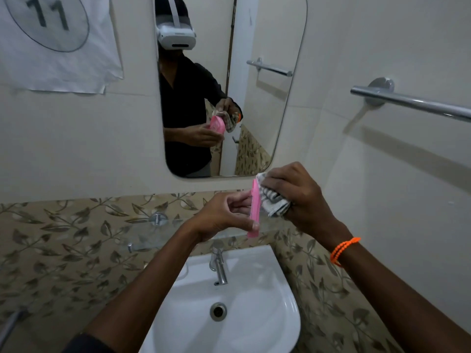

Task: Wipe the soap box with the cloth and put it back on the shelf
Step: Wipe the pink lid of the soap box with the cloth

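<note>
A pink soap box (255,207) stands on edge in the air above the basin, seen edge-on. My left hand (224,215) grips it from the left, thumb along its lower edge. My right hand (295,194) holds a bunched grey-and-white striped cloth (271,200) and presses it against the right face of the soap box. The glass shelf (158,234) with chrome brackets runs along the wall just below my hands. The mirror (267,103) reflects the box and cloth.
A white basin (267,309) with a chrome tap (219,263) sits under my arms. A chrome towel bar (413,101) juts from the right wall. A paper sheet marked 11 (56,39) hangs at the upper left.
</note>
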